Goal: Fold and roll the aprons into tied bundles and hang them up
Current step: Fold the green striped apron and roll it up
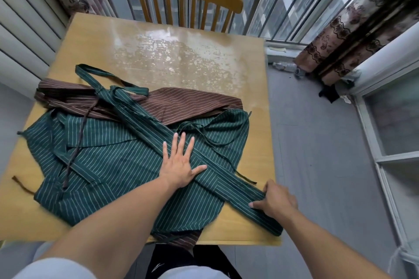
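A green striped apron lies spread over the near half of the wooden table. A second green apron, folded into a long narrow strip, runs across it diagonally from far left to near right. My left hand presses flat on the strip's middle, fingers straight and spread. My right hand grips the strip's near right end by the table's front edge. A brown striped apron lies partly under the green ones, toward the far side.
A wooden chair stands at the table's far side, in front of barred windows. A thin brown tie trails across the green cloth. On the grey floor to the right lie a plastic bottle and dark cloth, near patterned curtains.
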Demonstrator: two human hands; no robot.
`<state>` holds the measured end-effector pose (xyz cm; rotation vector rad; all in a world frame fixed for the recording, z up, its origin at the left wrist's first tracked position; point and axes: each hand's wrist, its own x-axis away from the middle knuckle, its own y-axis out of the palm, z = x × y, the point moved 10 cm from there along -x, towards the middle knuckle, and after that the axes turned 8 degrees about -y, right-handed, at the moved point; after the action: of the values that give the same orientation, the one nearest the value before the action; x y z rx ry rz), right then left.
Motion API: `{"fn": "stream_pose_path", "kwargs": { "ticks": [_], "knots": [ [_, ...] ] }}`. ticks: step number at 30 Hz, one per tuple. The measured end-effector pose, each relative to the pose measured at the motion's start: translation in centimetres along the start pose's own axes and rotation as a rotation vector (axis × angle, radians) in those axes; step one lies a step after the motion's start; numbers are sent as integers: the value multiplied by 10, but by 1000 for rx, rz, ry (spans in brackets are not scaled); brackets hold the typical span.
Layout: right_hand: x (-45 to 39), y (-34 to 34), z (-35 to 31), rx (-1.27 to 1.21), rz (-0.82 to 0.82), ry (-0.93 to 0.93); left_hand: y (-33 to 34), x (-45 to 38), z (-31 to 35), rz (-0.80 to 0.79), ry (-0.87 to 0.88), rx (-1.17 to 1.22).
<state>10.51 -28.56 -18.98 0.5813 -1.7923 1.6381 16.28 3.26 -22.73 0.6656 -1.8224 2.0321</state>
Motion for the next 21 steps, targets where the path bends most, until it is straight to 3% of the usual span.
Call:
{"fn": "stream_pose_path", "kwargs": {
  "ticks": [5, 9, 11, 14, 16, 18, 21],
  "knots": [
    [-9, 9, 19, 65, -202, -9, -8, 2, 2, -25, -37, 10],
    [-11, 3, 23, 53, -343, -105, -21, 24, 12, 146, -86, -39],
    [-9, -2, 29, 60, -420, -102, -21, 40, 33, 200, 7, 10],
    [-4, -10, 25, 113, -569, -111, -7, 59, 66, 134, 180, 94],
    [4, -29, 9, 159, -652, -138, 10, 63, 73, 10, 181, 126],
    [21, -54, -25, 20, -747, -193, 18, 63, 74, -70, 177, 110],
    [58, -90, -103, -374, -899, -407, 6, 74, 69, -75, 197, 201]
  ]
}}
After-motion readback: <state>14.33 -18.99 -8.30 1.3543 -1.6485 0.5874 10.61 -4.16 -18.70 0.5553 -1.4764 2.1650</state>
